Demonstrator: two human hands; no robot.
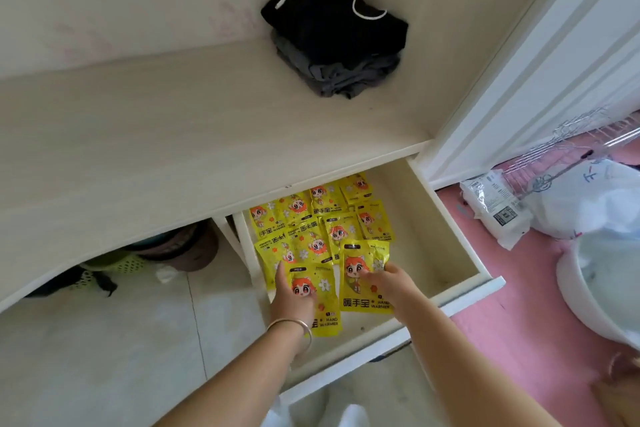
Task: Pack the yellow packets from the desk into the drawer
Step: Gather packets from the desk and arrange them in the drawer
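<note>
Several yellow hand-warmer packets [322,218] lie flat inside the open white drawer [446,229] under the desk [156,149]. My left hand [292,291], a bangle on its wrist, rests with straight fingers on the nearest packet [323,305] at the drawer's front. My right hand [389,279] presses its fingertips on the packet beside it [360,284], to the right. Neither hand grips anything. No yellow packets show on the desk top.
A folded pile of black and grey clothes [336,35] sits at the back of the desk. Baskets [138,260] stand under the desk at left. On the pink floor at right are white bags [498,208], a wire rack and a white basin [599,288].
</note>
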